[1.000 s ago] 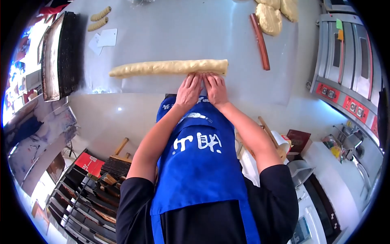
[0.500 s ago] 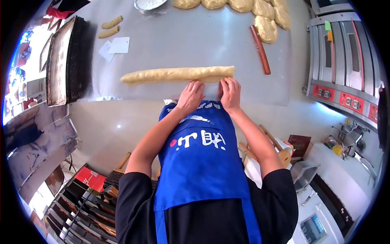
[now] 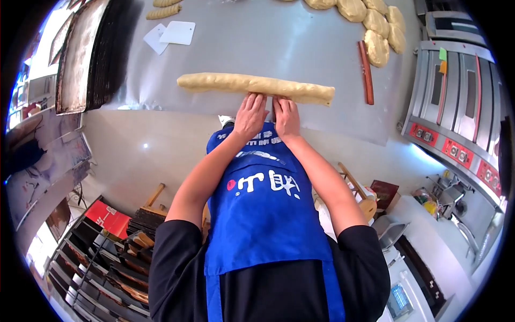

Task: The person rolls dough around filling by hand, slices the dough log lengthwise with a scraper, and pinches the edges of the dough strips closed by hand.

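A long pale roll of dough lies across the steel table, its right end slightly nearer to me. My left hand touches the near edge of the roll just around its middle, fingers stretched forward. Close beside it, my right hand has its fingertips at the same edge, also stretched out, a small gap between the two hands. The undersides of the fingers are hidden. Neither hand is wrapped round the dough.
A reddish-brown rolling pin lies at the right, near several dough lumps. White scrapers and two small ridged dough pieces lie at upper left. Stacked dark trays stand on the left edge; an oven is at right.
My right hand has moved left along the roll from its right end, closer to my left hand. The view has shifted, and the roll appears more slanted.
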Demonstrator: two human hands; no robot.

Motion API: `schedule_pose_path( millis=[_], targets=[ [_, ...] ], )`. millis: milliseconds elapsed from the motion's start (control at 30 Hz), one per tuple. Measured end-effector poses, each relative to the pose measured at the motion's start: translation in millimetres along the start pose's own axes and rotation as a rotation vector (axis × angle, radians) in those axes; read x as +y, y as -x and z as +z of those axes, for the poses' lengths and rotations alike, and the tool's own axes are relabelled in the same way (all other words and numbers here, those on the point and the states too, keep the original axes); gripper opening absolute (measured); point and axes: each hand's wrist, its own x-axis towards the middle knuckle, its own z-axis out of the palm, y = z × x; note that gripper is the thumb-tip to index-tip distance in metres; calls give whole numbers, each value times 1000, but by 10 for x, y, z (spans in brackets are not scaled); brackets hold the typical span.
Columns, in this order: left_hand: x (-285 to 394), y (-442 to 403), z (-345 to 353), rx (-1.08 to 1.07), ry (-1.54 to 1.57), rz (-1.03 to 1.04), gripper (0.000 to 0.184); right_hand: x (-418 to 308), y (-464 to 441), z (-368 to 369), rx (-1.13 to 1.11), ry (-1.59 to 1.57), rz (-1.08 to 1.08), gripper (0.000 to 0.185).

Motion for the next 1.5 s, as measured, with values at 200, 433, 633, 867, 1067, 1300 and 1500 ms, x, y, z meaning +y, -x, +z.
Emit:
schedule_pose_path(
  millis=[200,433,633,867,1067,1300,1500],
  targets=[
    [-269,100,-262,56,129,-58,63,-299,-177,14,27,-13,-59,42],
    [-553,166,-393,61,92,-13,66,-736,-437,321,67,-67,2,40],
    [-854,290,-444,96,6,-2,64,-912,-420,440,-6,-103,-67,40],
    [-1170,424,-574,74,-41,9,62,-1060,-550,596,-65,-61,-82,43],
    [-1339,463,-781,3,124,-132,62,-1179,-620,606,-50,17,-137,45],
    [-1371,326,-1128,162,100,-127,39,-1121,-684,621,-3,-165,-140,41],
    [-1637,-592,-1208,116,-37,79,53,-415,-1460,171,71,109,-23,40]
  ],
)
